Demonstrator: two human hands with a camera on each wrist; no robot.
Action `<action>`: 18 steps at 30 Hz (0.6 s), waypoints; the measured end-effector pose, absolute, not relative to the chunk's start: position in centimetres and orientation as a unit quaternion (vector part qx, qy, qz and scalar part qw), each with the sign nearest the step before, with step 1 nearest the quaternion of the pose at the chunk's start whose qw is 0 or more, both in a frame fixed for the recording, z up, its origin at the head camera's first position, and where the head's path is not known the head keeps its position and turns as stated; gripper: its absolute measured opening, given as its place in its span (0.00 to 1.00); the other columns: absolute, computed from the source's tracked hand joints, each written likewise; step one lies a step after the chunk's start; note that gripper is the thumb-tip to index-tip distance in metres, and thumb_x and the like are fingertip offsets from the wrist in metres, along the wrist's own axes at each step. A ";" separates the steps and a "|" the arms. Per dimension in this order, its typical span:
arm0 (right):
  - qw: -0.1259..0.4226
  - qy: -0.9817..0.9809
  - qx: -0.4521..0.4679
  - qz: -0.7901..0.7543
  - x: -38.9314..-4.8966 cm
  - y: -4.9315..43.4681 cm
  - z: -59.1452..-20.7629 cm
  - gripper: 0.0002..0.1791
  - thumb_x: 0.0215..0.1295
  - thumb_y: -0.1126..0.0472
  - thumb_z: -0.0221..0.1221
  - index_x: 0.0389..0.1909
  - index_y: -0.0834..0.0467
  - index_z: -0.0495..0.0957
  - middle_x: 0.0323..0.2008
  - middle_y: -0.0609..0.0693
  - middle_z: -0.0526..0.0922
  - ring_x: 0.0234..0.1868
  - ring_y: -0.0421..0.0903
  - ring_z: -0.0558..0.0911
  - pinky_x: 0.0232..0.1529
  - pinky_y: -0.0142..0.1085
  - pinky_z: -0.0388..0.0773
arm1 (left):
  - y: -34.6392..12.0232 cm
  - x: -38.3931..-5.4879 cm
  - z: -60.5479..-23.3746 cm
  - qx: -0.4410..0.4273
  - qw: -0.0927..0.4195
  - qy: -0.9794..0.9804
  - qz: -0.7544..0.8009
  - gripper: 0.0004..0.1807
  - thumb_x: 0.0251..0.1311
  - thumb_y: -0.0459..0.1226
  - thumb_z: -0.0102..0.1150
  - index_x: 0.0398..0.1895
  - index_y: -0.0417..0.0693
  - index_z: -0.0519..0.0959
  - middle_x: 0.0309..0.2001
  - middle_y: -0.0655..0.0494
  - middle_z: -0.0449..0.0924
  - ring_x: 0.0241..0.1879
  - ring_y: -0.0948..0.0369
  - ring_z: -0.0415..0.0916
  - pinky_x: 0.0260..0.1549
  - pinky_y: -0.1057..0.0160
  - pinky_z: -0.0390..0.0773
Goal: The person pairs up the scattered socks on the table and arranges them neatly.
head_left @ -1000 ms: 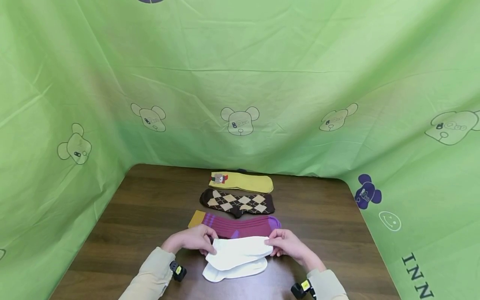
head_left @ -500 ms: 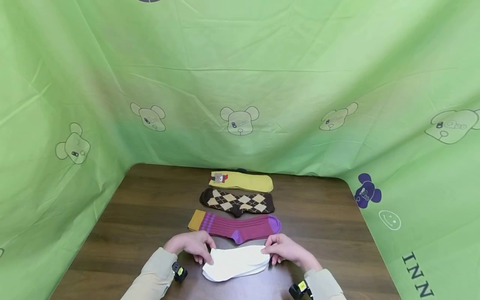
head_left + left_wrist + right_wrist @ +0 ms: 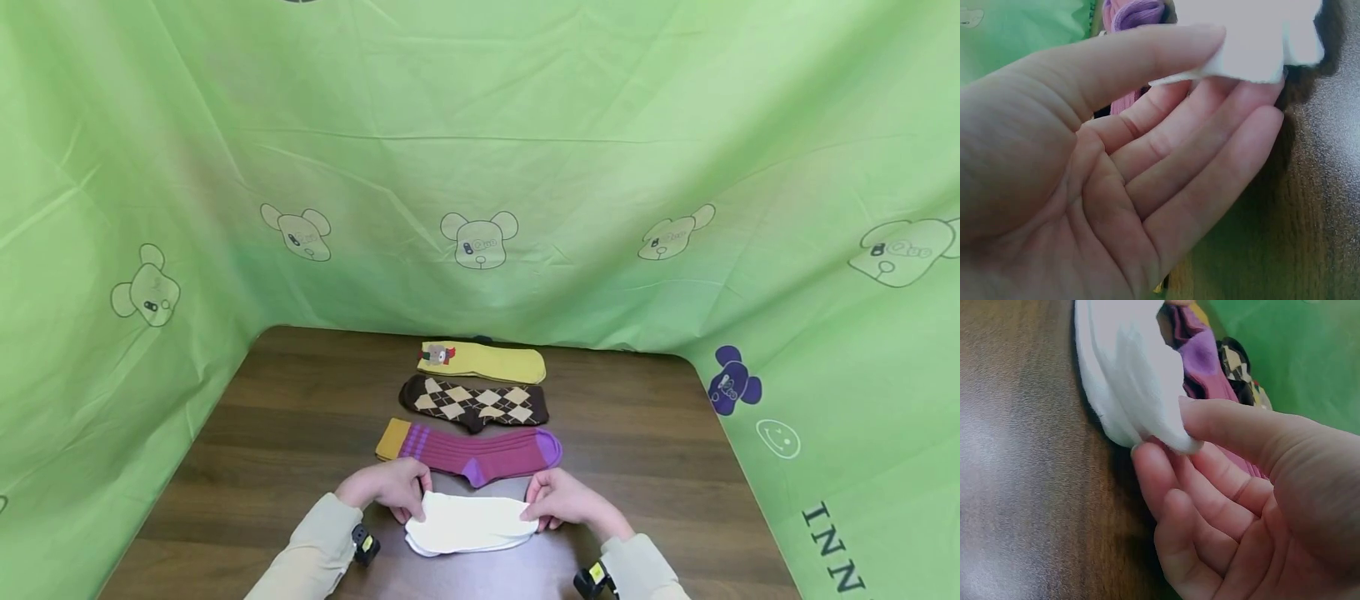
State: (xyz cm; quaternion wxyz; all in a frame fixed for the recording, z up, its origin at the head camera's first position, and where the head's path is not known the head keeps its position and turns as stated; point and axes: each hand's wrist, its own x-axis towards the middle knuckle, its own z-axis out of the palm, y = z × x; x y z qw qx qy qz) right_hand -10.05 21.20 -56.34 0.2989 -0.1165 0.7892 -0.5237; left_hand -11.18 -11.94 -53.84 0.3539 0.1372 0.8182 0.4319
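Two white socks lie one on top of the other near the table's front in the head view. At the left end of the upper white sock (image 3: 471, 518), my left hand (image 3: 393, 489) pinches the edge between thumb and fingers. My right hand (image 3: 566, 502) pinches its other end. In the left wrist view, the left thumb presses on top of the white fabric (image 3: 1254, 40) with fingers beneath. The right wrist view shows the right thumb and fingers on the rounded end of the white sock (image 3: 1125, 375).
Just beyond lies a maroon and purple sock pair (image 3: 480, 454) with a mustard cuff. Farther back are brown argyle socks (image 3: 476, 402) and yellow socks (image 3: 483, 362) with an animal figure. A green printed cloth (image 3: 480, 167) hangs around the wooden table (image 3: 300, 400).
Both hands have brought the upper white sock down toward the front, onto the lower one, which it now mostly covers. The maroon socks have come into fuller view.
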 end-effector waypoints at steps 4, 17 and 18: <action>0.287 0.800 -0.101 -0.516 -9.9 20.8 -56.5 0.14 0.51 0.70 0.73 0.29 0.63 0.76 0.20 0.49 0.82 0.17 0.39 0.78 0.18 0.30 0.76 | -11.8 -11.1 -53.7 0.135 0.357 0.812 0.442 0.19 0.44 0.17 0.70 0.33 0.39 0.73 0.23 0.49 0.77 0.18 0.59 0.78 0.22 0.58 0.84; 0.284 0.822 -0.015 -0.494 -10.0 20.0 -56.2 0.15 0.48 0.69 0.77 0.27 0.62 0.77 0.20 0.53 0.84 0.16 0.42 0.80 0.21 0.36 0.82 | -11.7 -11.1 -54.1 0.140 0.353 0.815 0.438 0.20 0.41 0.15 0.70 0.32 0.40 0.73 0.22 0.49 0.76 0.18 0.59 0.77 0.21 0.59 0.84; 0.284 0.823 -0.010 -0.492 -10.0 20.1 -56.2 0.15 0.48 0.69 0.77 0.27 0.61 0.77 0.20 0.53 0.84 0.16 0.42 0.80 0.21 0.36 0.82 | -11.6 -11.1 -54.1 0.141 0.353 0.814 0.439 0.20 0.41 0.15 0.70 0.32 0.40 0.73 0.23 0.49 0.76 0.18 0.59 0.77 0.21 0.59 0.84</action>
